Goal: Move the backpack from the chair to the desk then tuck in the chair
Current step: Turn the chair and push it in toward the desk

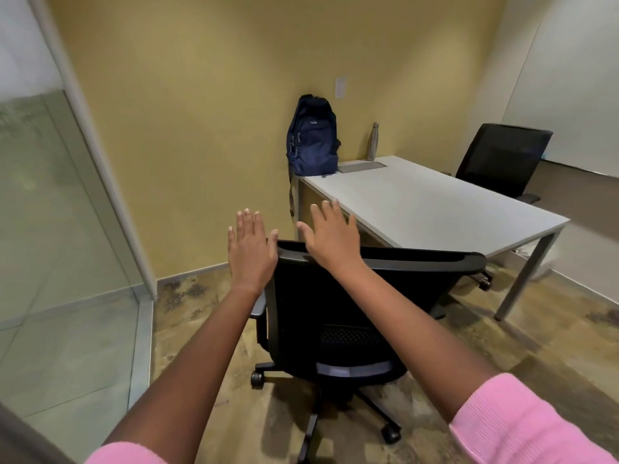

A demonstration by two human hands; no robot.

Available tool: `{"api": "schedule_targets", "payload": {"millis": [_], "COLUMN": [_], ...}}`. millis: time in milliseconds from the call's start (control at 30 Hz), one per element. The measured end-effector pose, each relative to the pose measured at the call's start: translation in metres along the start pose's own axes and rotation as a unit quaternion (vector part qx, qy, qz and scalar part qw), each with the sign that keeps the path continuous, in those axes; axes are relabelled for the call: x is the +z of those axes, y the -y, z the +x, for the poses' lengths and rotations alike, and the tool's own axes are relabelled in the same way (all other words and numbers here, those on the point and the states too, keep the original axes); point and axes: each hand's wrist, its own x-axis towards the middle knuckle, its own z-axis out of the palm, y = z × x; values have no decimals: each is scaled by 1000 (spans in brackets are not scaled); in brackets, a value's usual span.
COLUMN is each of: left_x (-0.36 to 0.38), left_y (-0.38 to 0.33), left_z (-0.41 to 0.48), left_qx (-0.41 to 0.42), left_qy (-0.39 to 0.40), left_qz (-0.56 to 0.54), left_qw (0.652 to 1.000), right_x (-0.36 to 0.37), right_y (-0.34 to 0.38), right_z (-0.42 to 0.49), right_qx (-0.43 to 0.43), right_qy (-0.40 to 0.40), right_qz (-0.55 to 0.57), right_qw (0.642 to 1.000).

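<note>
— Where is the backpack [312, 137]?

— Upright on the far left corner of the desk [435, 209], against the yellow wall, one strap hanging over the desk's edge. A metal bottle [372, 141] stands just to its right.

— And the chair [351, 306]?

— Near the camera, at the desk's near end, its back turned this way, wheels on the floor. Its seat is empty.

— What are the hands doing?

— Both reach forward, palms down, fingers straight and spread apart, gripping nothing. The left hand [249, 249] is at the left end of the chair's top edge; the right hand [331, 237] is over that edge. I cannot tell whether either touches it.

— Anything else?

— A second black chair [502, 159] on the far right side of the desk.
</note>
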Motion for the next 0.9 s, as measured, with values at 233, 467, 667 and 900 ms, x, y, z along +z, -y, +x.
{"api": "schedule_targets", "payload": {"millis": [233,467,667,900], "left_x": [0,22,30,34], "left_y": [-58,-59,-52,-50], "left_z": [-11,-17,-17,-11], "left_qx": [81,66,81,96], "left_qy": [42,107,91,39], "left_qz": [-19,20,46,52], "left_qw": [996,992,991,993], "right_x": [-16,-17,-13,-10], "right_y": [-82,-138,-145,-149], "right_z": [-31,-54,-51,-45], "right_qx": [94,110,83,58], "right_qy": [16,73,54,-32], "right_qz": [0,-19,-29,-25], "right_qw": [995,991,995,998]}}
